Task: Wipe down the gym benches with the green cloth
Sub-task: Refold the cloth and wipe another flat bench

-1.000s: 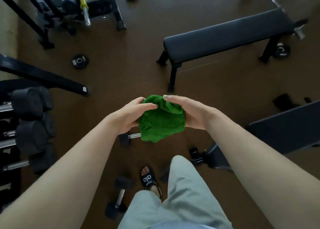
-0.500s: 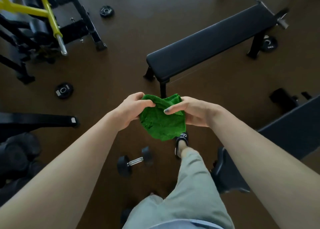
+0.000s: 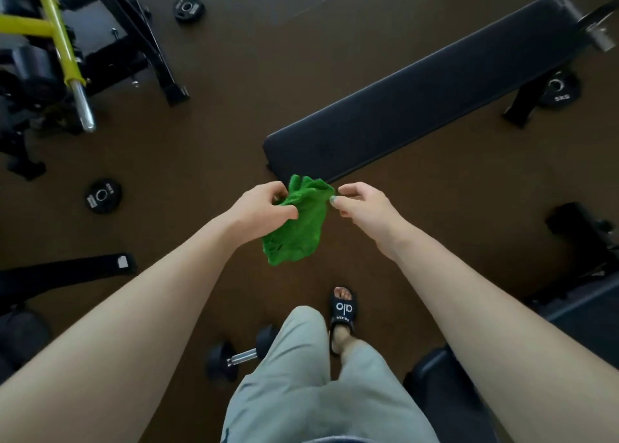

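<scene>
I hold the crumpled green cloth [image 3: 298,228] in front of me at waist height. My left hand [image 3: 258,211] grips its left side in a closed fist. My right hand [image 3: 361,208] pinches its upper right corner with thumb and fingertip. The cloth hangs down between the two hands. Just beyond it, the near end of a long black flat bench [image 3: 418,97] runs diagonally up to the right. A second black bench [image 3: 586,312] is partly visible at the right edge, beside my right arm.
A dumbbell [image 3: 241,355] lies on the brown floor by my feet. Weight plates lie at the left [image 3: 102,195], top [image 3: 189,8] and under the far bench end [image 3: 557,89]. A machine with a yellow bar [image 3: 63,47] stands at top left, and a black frame foot [image 3: 67,271] at left.
I have stepped closer to the flat bench, whose near end now sits just past my hands. My hands have spread apart, and the cloth has opened out and hangs looser.
</scene>
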### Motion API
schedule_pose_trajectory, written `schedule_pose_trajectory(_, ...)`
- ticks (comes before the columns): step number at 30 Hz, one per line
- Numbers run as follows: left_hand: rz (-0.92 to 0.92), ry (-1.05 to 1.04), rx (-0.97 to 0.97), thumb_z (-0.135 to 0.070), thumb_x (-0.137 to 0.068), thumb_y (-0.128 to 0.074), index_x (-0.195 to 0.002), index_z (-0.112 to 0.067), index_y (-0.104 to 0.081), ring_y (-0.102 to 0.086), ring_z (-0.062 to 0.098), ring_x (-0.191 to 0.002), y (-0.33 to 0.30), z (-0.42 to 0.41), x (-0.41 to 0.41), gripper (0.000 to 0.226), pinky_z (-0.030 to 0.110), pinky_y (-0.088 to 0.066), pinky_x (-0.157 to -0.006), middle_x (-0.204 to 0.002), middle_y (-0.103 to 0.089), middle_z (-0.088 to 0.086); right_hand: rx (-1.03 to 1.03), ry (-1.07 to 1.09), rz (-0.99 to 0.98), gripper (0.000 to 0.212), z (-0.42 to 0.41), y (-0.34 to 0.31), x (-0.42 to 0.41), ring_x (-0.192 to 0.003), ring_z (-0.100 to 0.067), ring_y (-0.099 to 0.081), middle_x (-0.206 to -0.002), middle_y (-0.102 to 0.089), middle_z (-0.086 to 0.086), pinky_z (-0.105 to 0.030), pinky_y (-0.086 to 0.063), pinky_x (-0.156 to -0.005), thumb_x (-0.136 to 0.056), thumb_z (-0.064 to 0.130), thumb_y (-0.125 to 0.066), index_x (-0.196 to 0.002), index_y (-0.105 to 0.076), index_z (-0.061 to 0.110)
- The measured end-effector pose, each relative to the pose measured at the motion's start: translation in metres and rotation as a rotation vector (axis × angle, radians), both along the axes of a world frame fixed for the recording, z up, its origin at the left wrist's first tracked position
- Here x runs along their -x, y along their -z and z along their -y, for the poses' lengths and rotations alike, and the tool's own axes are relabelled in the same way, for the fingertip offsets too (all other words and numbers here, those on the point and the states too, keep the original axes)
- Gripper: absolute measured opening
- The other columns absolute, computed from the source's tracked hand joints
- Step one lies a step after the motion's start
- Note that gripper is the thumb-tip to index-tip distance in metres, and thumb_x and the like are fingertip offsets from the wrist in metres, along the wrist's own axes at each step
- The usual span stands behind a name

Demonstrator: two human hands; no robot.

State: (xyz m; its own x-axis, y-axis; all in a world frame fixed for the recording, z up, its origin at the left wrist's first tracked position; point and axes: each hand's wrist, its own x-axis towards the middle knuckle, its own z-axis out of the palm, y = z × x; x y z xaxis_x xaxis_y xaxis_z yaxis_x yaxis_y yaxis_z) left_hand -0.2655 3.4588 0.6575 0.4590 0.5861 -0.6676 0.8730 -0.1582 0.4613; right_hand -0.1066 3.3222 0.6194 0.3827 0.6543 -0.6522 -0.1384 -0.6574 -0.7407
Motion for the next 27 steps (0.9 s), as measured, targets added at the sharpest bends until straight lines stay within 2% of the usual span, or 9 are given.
schedule_pose_trajectory(4,0.067,-0.195,-0.092,-0.031,-0.09,-0.069,-0.106,-0.02,-0.063,-0.066,0.022,-0.095,0.012,-0.045,-0.038,0.02,0.038,-0.057,-0.079,-0.102,-0.067,0.0,0.037,0.018,0.039,0.036,-0.03,0.013,-0.042,-0.123,-0.017,-0.059,-0.131,-0.062,0.003,-0.039,-0.047,-0.11,-0.101,0.034,-0.061,-0.135,-0.06,0.023)
schedule_pose_trajectory(7,0.13,-0.291,-0.179,-0.028,-0.094,-0.065,-0.112,-0.02,-0.06,-0.062,0.018,-0.095,0.025,-0.082,-0.067,0.02,0.032,-0.05,-0.07,-0.103,-0.063,-0.002,0.054,0.023,0.081,0.032,-0.058,0.03,-0.07,-0.121,-0.019,-0.06,-0.128,-0.065,0.002,-0.042,-0.049,-0.109,-0.101,0.033,-0.059,-0.131,-0.062,0.023)
schedule_pose_trajectory(11,0.134,-0.334,-0.406,-0.03,-0.095,-0.063,-0.112,-0.014,-0.053,-0.059,0.027,-0.103,0.052,-0.144,-0.102,0.025,0.045,-0.052,-0.085,-0.112,-0.059,0.006,0.074,-0.007,0.128,0.03,-0.103,0.057,-0.115,-0.121,-0.02,-0.061,-0.128,-0.065,0.0,-0.036,-0.051,-0.102,-0.103,0.031,-0.058,-0.132,-0.06,0.023)
schedule_pose_trajectory(15,0.108,-0.146,-0.734,-0.022,-0.093,-0.07,-0.117,-0.006,-0.05,-0.057,0.032,-0.095,0.102,-0.19,-0.138,0.035,0.044,-0.048,-0.076,-0.122,-0.051,0.013,0.049,0.003,0.21,0.03,-0.165,0.1,-0.16,-0.118,-0.016,-0.062,-0.125,-0.065,0.001,-0.026,-0.051,-0.091,-0.104,0.029,-0.057,-0.134,-0.059,0.022)
schedule_pose_trajectory(17,0.085,0.02,-0.795,-0.017,-0.088,-0.073,-0.117,-0.004,-0.052,-0.059,0.037,-0.096,0.141,-0.194,-0.148,0.038,0.048,-0.052,-0.077,-0.122,-0.051,0.016,0.033,-0.019,0.249,0.03,-0.19,0.131,-0.175,-0.114,-0.013,-0.061,-0.123,-0.065,0.003,-0.02,-0.049,-0.083,-0.105,0.03,-0.057,-0.134,-0.058,0.023)
schedule_pose_trajectory(19,0.054,0.171,-0.712,-0.021,-0.087,-0.073,-0.115,-0.004,-0.055,-0.059,0.038,-0.102,0.193,-0.184,-0.155,0.038,0.051,-0.053,-0.086,-0.124,-0.051,0.015,0.027,-0.06,0.282,0.031,-0.208,0.17,-0.188,-0.105,-0.008,-0.059,-0.119,-0.063,0.006,-0.014,-0.043,-0.074,-0.105,0.031,-0.055,-0.136,-0.058,0.023)
schedule_pose_trajectory(21,-0.069,0.332,-0.513,-0.045,-0.092,-0.066,-0.124,-0.007,-0.06,-0.053,0.037,-0.126,0.253,-0.163,-0.16,0.05,0.049,-0.046,-0.106,-0.141,-0.051,0.015,0.027,-0.118,0.307,0.033,-0.22,0.215,-0.201,-0.095,-0.003,-0.057,-0.111,-0.061,0.01,-0.012,-0.038,-0.07,-0.106,0.032,-0.053,-0.137,-0.057,0.024)
schedule_pose_trajectory(24,-0.284,0.372,-0.292,-0.067,-0.101,-0.034,-0.147,-0.016,-0.054,-0.03,0.027,-0.152,0.338,-0.129,-0.165,0.071,0.042,-0.023,-0.125,-0.161,-0.041,0.012,0.013,-0.277,0.382,0.038,-0.231,0.286,-0.22,-0.109,-0.013,-0.06,-0.119,-0.064,0.006,-0.023,-0.046,-0.083,-0.107,0.032,-0.05,-0.143,-0.054,0.023)
schedule_pose_trajectory(27,-0.236,0.185,-0.478,-0.058,-0.105,-0.029,-0.16,-0.019,-0.035,-0.021,0.027,-0.156,0.392,-0.128,-0.18,0.067,0.042,-0.014,-0.128,-0.167,-0.029,0.012,-0.089,-0.511,0.593,0.046,-0.245,0.354,-0.239,-0.139,-0.023,-0.049,-0.149,-0.056,-0.004,-0.035,-0.037,-0.113,-0.107,0.031,-0.048,-0.152,-0.047,0.02)
